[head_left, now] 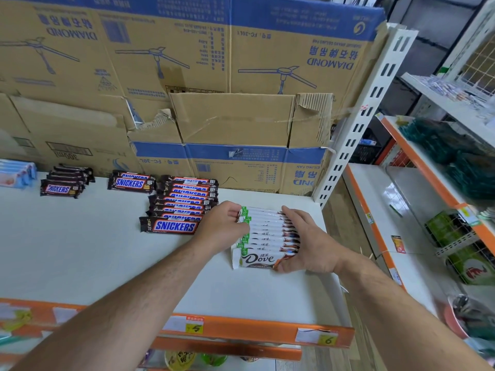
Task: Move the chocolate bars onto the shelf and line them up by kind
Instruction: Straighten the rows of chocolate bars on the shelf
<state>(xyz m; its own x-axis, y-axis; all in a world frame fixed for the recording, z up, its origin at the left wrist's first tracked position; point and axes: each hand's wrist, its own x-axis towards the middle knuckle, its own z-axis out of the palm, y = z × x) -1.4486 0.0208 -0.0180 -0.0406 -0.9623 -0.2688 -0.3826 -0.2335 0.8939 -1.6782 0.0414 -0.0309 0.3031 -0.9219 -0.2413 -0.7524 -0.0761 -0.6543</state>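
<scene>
The Dove bars [267,236] have white wrappers with green left ends, brown right ends and brown script; the Snickers bars [182,207] are dark brown with blue lettering edged in white and red; the shelf [107,263] is white with an orange front strip; its price tags [328,340] are white and yellow; the cardboard boxes [187,62] are tan with blue bands and blue fan drawings; the upright [369,108] is white with dark slots.
</scene>
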